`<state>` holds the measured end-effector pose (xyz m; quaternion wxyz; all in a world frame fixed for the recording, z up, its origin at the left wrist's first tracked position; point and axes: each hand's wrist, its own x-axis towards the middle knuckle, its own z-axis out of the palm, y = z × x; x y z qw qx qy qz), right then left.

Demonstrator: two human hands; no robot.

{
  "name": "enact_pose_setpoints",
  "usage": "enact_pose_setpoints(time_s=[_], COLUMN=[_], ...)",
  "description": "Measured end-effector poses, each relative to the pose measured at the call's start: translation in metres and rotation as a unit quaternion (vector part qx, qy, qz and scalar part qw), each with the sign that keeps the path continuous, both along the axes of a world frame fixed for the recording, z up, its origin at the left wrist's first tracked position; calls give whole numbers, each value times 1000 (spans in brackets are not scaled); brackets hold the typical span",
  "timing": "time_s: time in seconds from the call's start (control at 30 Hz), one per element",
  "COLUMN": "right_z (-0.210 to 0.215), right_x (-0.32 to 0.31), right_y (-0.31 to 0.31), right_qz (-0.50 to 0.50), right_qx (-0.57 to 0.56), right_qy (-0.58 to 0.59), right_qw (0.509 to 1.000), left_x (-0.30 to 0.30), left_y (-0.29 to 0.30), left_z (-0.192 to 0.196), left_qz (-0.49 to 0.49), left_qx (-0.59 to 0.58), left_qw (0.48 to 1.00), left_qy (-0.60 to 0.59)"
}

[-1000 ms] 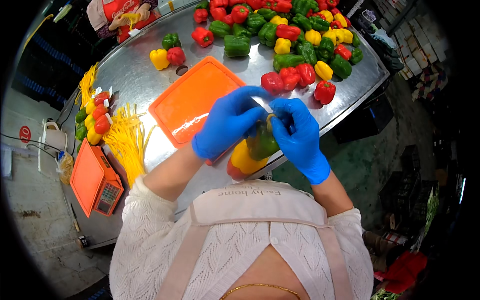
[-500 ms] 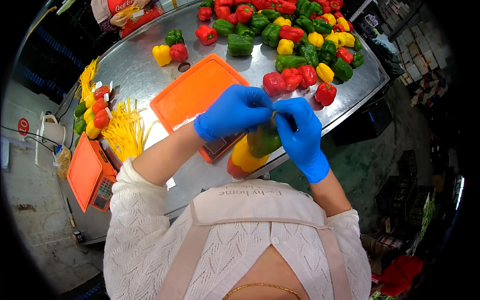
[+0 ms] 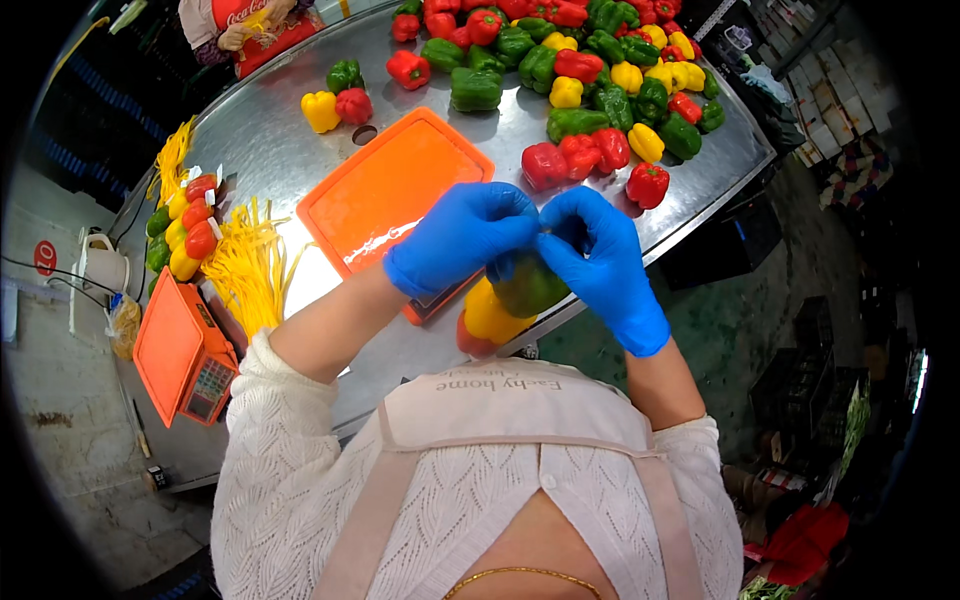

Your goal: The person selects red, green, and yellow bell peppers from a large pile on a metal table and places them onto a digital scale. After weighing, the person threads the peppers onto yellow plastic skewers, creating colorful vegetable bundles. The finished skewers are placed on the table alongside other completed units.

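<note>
Left hand (image 3: 455,236) and right hand (image 3: 608,268), blue-gloved: pinched on the top of a pepper pack (image 3: 490,312).
Red, yellow and green, the pack was just right of the middle orange scale (image 3: 392,180); yellow ties (image 3: 246,268) lay left of that scale, loose peppers (image 3: 537,69) beyond it rightward, on the counter (image 3: 250,130).

far left, open strip of metal table (image 3: 250,150) between pepper trio (image 3: 352,107) and yellow ties (image 3: 240,262): hand could pass. middle blocked by orange scale (image 3: 395,190). far side, pepper pile (image 3: 578,66) bars way; slim bare lane between scale and red pepper row (image 3: 579,157). near edge taken up by person's left hand (image 3: 465,235), right hand (image 3: 603,265) and pepper bundle (image 3: 495,312). near left, second orange scale (image 3: 175,345) stands in way.
</note>
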<state>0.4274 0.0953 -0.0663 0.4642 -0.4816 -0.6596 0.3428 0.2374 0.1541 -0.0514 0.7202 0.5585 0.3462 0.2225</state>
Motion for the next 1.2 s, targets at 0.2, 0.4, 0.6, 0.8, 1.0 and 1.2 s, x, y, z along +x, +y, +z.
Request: enact_pose_setpoints(time_s=[0.2, 0.4, 0.6, 0.8, 1.0, 1.2], right_z=[-13, -1, -6, -2, -21, -22], right_x=[9, 2, -2, -5, 3, -6], right_y=[5, 2, 7, 8, 10, 9], right_qz=[-15, -1, -9, -2, -38, -35], right_qx=[34, 18, 136, 193, 77, -7], right_qy=[-26, -19, -126, -161, 17, 152], right_qw=[999, 1000, 983, 968, 996, 988], left_x=[-4, -3, -8, -14, -11, -10], left_y=[3, -2, -3, -8, -3, -48], left_z=[-12, -13, -19, -9, -26, -123], left_qz=[-8, 13, 36, 23, 161, 35], left_qx=[-61, -71, -106, -164, 107, 263], left_qw=[996, 993, 986, 961, 972, 964], left_qy=[-66, -89, -120, -219, -131, -12])
